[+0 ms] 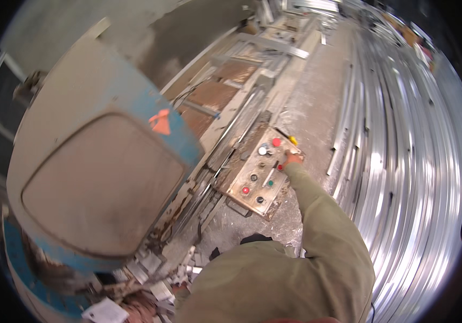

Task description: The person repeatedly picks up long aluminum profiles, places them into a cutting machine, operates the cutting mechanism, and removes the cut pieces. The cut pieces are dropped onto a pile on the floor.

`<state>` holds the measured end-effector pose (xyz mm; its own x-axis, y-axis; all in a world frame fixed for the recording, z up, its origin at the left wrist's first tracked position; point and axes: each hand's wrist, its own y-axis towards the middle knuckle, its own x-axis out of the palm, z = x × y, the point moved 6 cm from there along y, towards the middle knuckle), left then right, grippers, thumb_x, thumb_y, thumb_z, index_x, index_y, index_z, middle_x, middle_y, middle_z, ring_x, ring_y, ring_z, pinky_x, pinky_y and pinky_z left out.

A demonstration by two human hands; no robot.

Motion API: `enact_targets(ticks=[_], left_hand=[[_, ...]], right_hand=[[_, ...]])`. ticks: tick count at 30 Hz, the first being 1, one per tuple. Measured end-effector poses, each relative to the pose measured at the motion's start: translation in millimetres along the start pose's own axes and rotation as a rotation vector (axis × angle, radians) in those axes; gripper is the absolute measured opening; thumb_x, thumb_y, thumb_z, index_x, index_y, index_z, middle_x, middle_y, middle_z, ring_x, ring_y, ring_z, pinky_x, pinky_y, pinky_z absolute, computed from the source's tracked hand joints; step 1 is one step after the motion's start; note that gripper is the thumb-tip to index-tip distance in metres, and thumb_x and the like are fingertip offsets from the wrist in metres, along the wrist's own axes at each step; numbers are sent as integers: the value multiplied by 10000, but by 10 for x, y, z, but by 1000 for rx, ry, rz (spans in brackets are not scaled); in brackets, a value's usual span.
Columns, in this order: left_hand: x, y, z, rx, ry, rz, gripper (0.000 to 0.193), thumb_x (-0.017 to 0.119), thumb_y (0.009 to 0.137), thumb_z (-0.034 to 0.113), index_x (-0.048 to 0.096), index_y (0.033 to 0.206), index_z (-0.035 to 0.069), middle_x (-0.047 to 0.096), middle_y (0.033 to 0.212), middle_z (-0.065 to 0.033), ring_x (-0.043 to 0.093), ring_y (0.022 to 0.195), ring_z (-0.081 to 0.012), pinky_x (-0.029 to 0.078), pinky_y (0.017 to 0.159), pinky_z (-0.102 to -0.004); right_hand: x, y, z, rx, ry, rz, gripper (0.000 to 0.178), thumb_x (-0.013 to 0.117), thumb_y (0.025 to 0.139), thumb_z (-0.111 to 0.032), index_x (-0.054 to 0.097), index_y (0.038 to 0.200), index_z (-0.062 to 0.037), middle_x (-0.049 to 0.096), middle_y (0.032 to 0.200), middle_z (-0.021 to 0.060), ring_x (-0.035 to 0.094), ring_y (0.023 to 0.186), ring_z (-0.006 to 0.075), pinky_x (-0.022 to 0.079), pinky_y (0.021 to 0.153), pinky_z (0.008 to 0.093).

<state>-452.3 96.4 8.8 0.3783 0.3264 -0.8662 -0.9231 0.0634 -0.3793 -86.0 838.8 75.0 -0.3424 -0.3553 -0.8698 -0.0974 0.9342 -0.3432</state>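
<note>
A worn control box (255,175) stands in front of me, its top face set with several knobs and push buttons. My right hand (294,158), at the end of an olive-green sleeve (322,207), reaches to the box's right edge. Close by the hand are a red button (280,167) and a larger red button (277,142). A green button (270,183) sits nearer to me. The fingers are small and blurred, so whether they press or grip anything is unclear. My left hand is out of sight.
On the left stands a large cream-and-blue machine cover (104,177) with an orange mark. Long shiny metal profiles (403,177) fill the right side. Metal offcuts (161,290) litter the lower left. Beyond the box runs a machine bed (217,94) with a metal bar (274,46) across it.
</note>
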Motion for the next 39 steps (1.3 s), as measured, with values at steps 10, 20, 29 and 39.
enact_targets(ticks=[10, 20, 29, 39], left_hand=[[-166, -297, 607, -29, 15, -31, 497, 666, 771, 388, 638, 1159, 79, 612, 1173, -216, 576, 1104, -375, 461, 969, -429], [25, -261, 441, -101, 58, -64, 476, 654, 766, 406, 654, 1107, 74, 624, 1146, -208, 603, 1071, -359, 484, 947, -420], [90, -189, 326, -146, 49, -128, 564, 666, 766, 440, 620, 1188, 68, 604, 1205, -204, 584, 1111, -363, 469, 967, -422], [109, -150, 362, -127, 67, -111, 528, 640, 768, 422, 626, 1195, 112, 609, 1205, -191, 603, 1092, -346, 488, 948, -415]], right_hand=[[105, 118, 851, -119, 547, -5, 580, 509, 769, -77, 488, 1341, 19, 600, 1239, 188, 577, 1116, 250, 436, 982, 332], [113, 305, 896, -46, 430, 73, 609, 443, 742, -6, 495, 1349, 3, 572, 1286, 197, 566, 1148, 258, 441, 977, 336], [124, 325, 946, -25, 444, 73, 597, 455, 755, 10, 494, 1350, 0, 575, 1287, 189, 569, 1151, 257, 440, 978, 332], [246, 472, 1039, -20, 485, 65, 675, 451, 704, 52, 463, 1377, -4, 559, 1295, 210, 584, 1118, 285, 467, 952, 363]])
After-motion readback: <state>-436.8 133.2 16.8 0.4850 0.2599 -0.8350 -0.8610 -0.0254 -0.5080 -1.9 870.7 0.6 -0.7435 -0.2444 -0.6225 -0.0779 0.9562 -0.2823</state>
